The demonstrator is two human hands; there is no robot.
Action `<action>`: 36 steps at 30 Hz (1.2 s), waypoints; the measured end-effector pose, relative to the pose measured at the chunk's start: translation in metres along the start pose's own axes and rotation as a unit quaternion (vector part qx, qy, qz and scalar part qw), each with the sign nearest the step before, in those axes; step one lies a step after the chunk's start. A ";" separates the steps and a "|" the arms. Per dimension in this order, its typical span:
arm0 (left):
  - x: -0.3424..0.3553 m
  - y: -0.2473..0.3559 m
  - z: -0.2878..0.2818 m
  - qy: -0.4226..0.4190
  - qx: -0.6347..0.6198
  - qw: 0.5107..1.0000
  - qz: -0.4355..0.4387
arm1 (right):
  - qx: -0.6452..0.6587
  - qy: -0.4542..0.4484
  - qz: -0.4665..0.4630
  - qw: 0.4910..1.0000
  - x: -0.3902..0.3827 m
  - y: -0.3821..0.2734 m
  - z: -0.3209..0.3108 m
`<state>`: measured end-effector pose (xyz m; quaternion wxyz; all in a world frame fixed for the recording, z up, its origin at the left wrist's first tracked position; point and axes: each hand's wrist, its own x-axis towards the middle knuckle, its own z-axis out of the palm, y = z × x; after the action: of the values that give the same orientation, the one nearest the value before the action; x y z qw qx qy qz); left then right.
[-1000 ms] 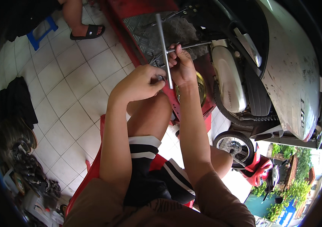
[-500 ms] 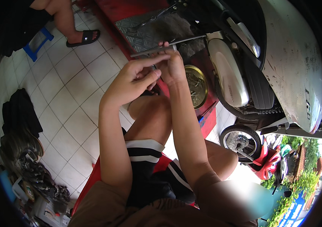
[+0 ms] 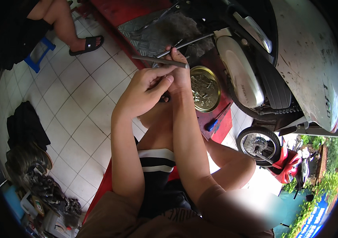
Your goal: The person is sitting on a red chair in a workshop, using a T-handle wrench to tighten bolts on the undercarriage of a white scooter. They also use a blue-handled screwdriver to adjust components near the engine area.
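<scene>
My right hand is raised ahead of my knees with its palm toward me. Its fingers curl around a slim grey metal rod, which lies slantwise across them. Close against that palm is my left hand, fingers bent and thumb drawn in. Its index finger reaches along just under the rod; whatever is between its fingertips is hidden. Behind the right fingers, a second shiny rod runs toward the motorbike. Right of my wrist, a round gold-rimmed tin holds many small screws and bolts.
A blue-handled screwdriver lies on the red platform. The motorbike fills the right side, with another wheel beyond. At upper left are a person's sandalled foot and a blue stool. Dark parts are piled at lower left.
The grey rod has tilted, its near end now showing over my right palm. Both hands have shifted slightly, and the tin and screwdriver show more fully.
</scene>
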<state>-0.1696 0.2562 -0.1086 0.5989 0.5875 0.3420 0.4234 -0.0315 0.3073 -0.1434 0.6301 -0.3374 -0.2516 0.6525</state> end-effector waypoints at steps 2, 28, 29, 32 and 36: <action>0.003 0.001 0.008 0.057 -0.021 0.998 0.029 | 0.027 -0.003 -0.007 1.000 -0.006 -0.001 0.006; -0.006 0.020 0.012 0.138 -0.094 0.985 -0.031 | 0.120 -0.051 -0.039 0.991 0.005 0.001 0.000; -0.005 0.013 0.009 0.143 -0.072 0.985 -0.068 | 0.117 -0.067 -0.042 0.990 0.007 0.003 -0.005; -0.006 0.008 -0.007 0.082 0.008 0.985 -0.149 | 0.111 -0.091 -0.048 0.988 0.008 0.004 -0.011; -0.010 0.030 -0.003 0.034 -0.104 0.991 -0.074 | 0.128 -0.055 -0.046 0.989 0.006 0.002 -0.002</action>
<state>-0.1796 0.2469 -0.0803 0.6746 0.4801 0.3591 0.4307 -0.0315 0.3125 -0.1470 0.6824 -0.2053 -0.2155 0.6677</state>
